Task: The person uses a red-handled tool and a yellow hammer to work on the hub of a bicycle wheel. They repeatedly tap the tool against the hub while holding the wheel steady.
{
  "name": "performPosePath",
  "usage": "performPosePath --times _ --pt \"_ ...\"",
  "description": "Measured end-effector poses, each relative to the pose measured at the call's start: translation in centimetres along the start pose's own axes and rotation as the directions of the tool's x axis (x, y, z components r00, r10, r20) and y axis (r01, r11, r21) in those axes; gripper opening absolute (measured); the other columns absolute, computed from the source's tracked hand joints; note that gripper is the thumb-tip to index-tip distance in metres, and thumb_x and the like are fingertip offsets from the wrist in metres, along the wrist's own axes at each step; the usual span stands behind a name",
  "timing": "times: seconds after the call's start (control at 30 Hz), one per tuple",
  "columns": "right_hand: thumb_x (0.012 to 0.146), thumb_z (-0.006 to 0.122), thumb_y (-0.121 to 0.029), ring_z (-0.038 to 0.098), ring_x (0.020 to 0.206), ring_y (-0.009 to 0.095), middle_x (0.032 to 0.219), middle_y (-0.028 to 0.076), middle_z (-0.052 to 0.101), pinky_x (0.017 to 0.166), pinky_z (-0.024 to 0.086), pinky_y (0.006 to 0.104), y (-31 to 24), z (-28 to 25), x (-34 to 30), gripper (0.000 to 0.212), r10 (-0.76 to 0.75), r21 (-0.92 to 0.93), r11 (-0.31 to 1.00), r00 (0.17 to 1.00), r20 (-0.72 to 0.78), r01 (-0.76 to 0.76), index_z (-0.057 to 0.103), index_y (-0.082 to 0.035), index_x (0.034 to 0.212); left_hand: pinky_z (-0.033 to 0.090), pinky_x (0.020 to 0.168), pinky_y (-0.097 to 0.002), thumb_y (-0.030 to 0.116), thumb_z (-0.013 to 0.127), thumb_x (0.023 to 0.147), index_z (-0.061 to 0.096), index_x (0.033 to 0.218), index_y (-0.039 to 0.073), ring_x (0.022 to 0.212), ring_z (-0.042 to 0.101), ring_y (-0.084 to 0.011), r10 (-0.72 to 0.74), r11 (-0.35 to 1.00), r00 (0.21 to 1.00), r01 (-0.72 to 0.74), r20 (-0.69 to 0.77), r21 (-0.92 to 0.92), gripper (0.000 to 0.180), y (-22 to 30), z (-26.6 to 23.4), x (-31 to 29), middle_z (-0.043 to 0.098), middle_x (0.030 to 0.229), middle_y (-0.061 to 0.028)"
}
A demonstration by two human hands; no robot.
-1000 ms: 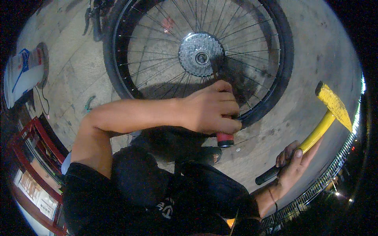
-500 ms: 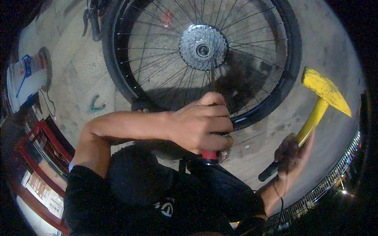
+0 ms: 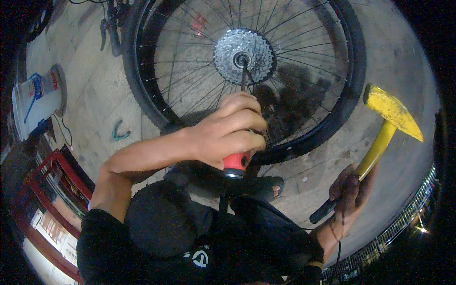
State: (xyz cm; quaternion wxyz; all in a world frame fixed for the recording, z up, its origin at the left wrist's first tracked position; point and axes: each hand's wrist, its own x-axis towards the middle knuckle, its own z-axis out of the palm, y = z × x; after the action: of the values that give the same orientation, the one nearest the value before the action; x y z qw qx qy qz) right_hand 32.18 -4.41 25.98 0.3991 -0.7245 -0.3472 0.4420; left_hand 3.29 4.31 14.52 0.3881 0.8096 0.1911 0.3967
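1. Gripping a red-handled screwdriver (image 3: pixel 237 161), the left hand (image 3: pixel 228 133) is wrapped tight round its handle, just below the sprocket cluster (image 3: pixel 243 56)
2. Its dark shaft runs up to the cluster's centre, tip seated at the axle hole (exact contact too small to tell)
3. Well right of the cluster, the right hand (image 3: pixel 346 197) is clamped on the black grip of a yellow hammer (image 3: pixel 387 123), head raised clear
4. Judged: tool set, blow not yet landed; the cluster sits on the bicycle wheel (image 3: pixel 332 128) lying on the floor
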Motion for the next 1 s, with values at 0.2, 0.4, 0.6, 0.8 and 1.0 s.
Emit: performPosePath --times 0.2,0.4,0.6,0.8,1.0 --pt "0.091 0.065 -0.035 0.043 0.052 0.006 0.074 0.001 0.048 0.042 0.032 0.0189 0.3 0.4 -0.6 0.079 0.064 0.036 0.997 0.997 -0.045 -0.062 0.023 -0.007 0.152 0.039 0.095 -0.0507 0.019 0.082 0.067 0.055 0.11 0.01 0.112 0.048 -0.038 -0.298 0.94 0.954 0.298 -0.024 0.167 0.051 1.6 -1.9 -1.4 0.052 0.122 -0.0137" --pt "0.091 0.066 -0.035 0.043 0.053 0.005 0.074 -0.001 0.049 0.042 0.033 0.0183 0.2 0.6 -0.7 0.081 0.045 0.07 0.996 0.999 0.027 -0.047 0.022 -0.009 0.153 0.04 0.1 -0.0499 0.009 0.079 0.068 0.054 0.111 0.01 0.117 0.049 -0.0387 -0.282 0.957 0.959 0.279 0.033 0.073 0.05 1.9 -4.6 -3.3 0.054 0.124 -0.0149" --pt "0.089 0.069 -0.044 0.043 0.052 0.005 0.072 -0.001 0.048 0.042 0.032 0.0185 -0.6 1.6 -0.6 0.086 0.046 0.021 0.999 0.999 0.019 -0.046 0.024 -0.01 0.153 0.043 0.096 -0.0503 0.012 0.076 0.076 0.055 0.11 0.008 0.111 0.054 -0.0385 -0.222 0.975 0.972 0.223 -0.074 0.007 0.041 2.1 -5.4 -3.9 0.059 0.118 -0.0155" --pt "0.088 0.069 -0.048 0.044 0.051 0.006 0.07 -0.001 0.049 0.043 0.032 0.019 -1.0 2.2 -1.0 0.087 0.055 -0.044 0.997 0.998 -0.025 -0.056 0.026 -0.01 0.153 0.044 0.094 -0.05 0.012 0.073 0.079 0.056 0.106 0.007 0.107 0.056 -0.0384 -0.197 0.98 0.973 0.193 -0.123 -0.043 0.032 2.5 -5.9 -4.0 0.061 0.114 -0.0165" --pt "0.092 0.064 -0.036 0.04 0.051 0.006 0.074 0.001 0.047 0.042 0.03 0.0188 -1.0 2.3 -1.0 0.077 0.009 -0.047 0.999 1.0 0.029 -0.008 0.026 -0.01 0.153 0.047 0.092 -0.0497 0.01 0.072 0.079 0.058 0.104 0.006 0.106 0.058 -0.0384 -0.177 0.984 0.977 0.178 -0.119 -0.006 0.028 2.2 -6.2 -4.0 0.061 0.111 -0.017"
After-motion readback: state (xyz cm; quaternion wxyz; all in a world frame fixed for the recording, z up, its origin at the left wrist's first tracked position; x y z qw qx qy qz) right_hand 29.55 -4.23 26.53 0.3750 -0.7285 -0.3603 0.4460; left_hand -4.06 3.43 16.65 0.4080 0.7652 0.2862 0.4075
